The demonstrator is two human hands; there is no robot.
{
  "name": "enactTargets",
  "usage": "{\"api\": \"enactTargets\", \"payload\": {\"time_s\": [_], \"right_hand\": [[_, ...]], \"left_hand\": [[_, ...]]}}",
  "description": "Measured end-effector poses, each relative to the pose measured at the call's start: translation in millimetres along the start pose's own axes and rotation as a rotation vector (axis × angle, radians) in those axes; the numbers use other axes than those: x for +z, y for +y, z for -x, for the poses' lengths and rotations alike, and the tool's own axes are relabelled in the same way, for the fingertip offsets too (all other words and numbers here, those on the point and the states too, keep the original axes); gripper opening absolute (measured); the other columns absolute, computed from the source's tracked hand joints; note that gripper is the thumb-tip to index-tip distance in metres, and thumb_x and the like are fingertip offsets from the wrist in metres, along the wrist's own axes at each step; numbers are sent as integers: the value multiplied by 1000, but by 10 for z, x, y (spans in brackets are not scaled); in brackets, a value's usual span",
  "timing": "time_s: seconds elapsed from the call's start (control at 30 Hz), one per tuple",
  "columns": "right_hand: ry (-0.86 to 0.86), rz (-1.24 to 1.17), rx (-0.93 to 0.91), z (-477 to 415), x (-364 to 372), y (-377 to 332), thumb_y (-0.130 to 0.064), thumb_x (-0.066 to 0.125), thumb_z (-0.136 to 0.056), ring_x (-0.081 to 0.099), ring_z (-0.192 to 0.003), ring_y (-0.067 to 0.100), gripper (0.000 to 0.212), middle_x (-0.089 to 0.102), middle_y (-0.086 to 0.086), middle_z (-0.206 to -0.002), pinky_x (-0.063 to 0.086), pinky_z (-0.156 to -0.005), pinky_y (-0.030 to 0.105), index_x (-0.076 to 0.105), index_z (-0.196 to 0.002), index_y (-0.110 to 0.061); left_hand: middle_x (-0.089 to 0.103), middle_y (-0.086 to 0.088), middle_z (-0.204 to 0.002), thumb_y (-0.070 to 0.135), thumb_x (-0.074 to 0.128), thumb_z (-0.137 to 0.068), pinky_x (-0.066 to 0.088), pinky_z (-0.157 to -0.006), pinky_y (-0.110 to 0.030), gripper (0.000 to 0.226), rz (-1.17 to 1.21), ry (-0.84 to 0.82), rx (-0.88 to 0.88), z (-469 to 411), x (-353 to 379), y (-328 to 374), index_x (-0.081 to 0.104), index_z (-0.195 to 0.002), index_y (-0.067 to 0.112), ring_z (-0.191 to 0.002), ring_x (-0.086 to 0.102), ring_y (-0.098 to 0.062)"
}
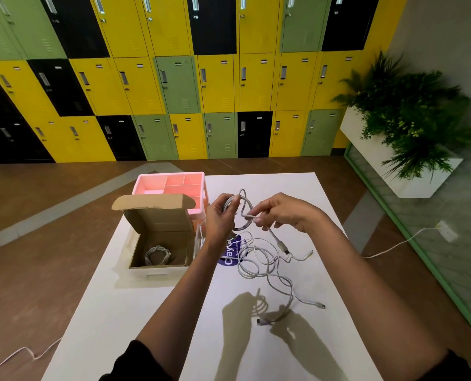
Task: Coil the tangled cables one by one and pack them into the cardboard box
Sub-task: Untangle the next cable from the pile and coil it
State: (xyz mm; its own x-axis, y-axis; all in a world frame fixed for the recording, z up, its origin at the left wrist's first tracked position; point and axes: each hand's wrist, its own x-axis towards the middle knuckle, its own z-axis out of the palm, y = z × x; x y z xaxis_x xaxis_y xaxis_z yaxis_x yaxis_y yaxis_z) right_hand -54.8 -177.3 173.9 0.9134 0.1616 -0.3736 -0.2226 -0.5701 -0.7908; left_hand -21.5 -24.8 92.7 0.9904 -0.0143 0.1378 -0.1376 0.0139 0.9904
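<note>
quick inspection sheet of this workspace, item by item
surface: white table, purple sticker partly covered by cables
job's things: cardboard box open at table's left edge, lid up, one coiled cable inside
clutter: pink divided tray behind the box
hands: left hand holds a partly wound coil; right hand pinches its free strand
cables: tangled white cables loose on the table, connectors lying free
surroundings: yellow, green and black lockers, planter at right, another cable on the floor
</note>
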Motion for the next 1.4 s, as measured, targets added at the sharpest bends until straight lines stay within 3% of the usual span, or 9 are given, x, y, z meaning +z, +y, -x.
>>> {"api": "enactTargets", "payload": {"time_s": [0.13,0.33,0.43,0.67,0.77,0.87,1.07,1.23,1.4], "right_hand": [[-49,-59,-69,7,-1,17,-2,58,-91,54,-76,15,26,61,6,-80,43,-71,26,70,-112,-13],[-133,6,-188,115,-81,-10,-4,54,-94,51,-79,11,24,62,4,-86,45,-70,19,72,-103,-17],[-179,36,-257,177,-135,-32,-3,52,-94,51,-79,8,23,65,2,-95,47,-67,14,72,-103,-12],[-173,-74,-326,180,-250,68,-7,55,-94,53,-81,6,18,64,-1,-96,47,-73,17,72,-99,-11],[-79,-203,-298,150,-267,150,-7,52,-95,53,-81,7,21,61,1,-92,47,-74,17,71,-93,-16],[27,-441,-242,130,-298,196,-6,46,-97,53,-79,6,22,58,-3,-85,46,-71,15,66,-91,-13],[136,-712,-159,67,-318,212,-6,43,-99,50,-70,9,23,51,1,-78,46,-74,21,64,-92,-12],[193,-699,-145,53,-342,233,-9,43,-99,49,-72,10,25,53,0,-77,42,-74,22,65,-90,-16],[241,-626,-138,49,-353,260,-13,44,-99,47,-78,9,24,54,-2,-81,35,-69,22,64,-89,-21]], "left_hand": [[58,0,-72,22,57,-95,34,-49,-27,15,1,0,0,10,-31,-20,64,-95,9,-58,45,-12],[68,-5,-85,25,60,-92,53,-74,-39,16,-148,89,30,-13,-62,-125,64,-91,9,-84,64,-23],[68,-6,-83,21,62,-91,53,-74,-38,13,-161,137,39,3,-66,-180,64,-88,9,-82,64,-21],[63,2,-76,21,60,-93,45,-66,-26,14,-32,98,-11,16,-129,-127,64,-92,7,-72,56,-9],[55,6,-68,27,58,-94,38,-51,-20,20,40,29,-97,31,-187,-122,63,-98,8,-58,47,-4],[41,9,-55,25,54,-95,29,-42,-17,14,227,-103,-198,20,-243,-45,60,-88,15,-48,33,-5],[47,6,-67,15,47,-97,35,-45,-15,15,473,-324,-283,2,-276,163,53,-83,15,-49,40,-2],[55,-3,-72,5,42,-99,49,-61,-19,17,431,-510,-279,-50,-365,189,51,-85,8,-61,53,-8],[50,1,-68,9,40,-100,41,-56,-18,16,298,-496,-266,-56,-308,242,50,-87,8,-61,40,-10]]}}
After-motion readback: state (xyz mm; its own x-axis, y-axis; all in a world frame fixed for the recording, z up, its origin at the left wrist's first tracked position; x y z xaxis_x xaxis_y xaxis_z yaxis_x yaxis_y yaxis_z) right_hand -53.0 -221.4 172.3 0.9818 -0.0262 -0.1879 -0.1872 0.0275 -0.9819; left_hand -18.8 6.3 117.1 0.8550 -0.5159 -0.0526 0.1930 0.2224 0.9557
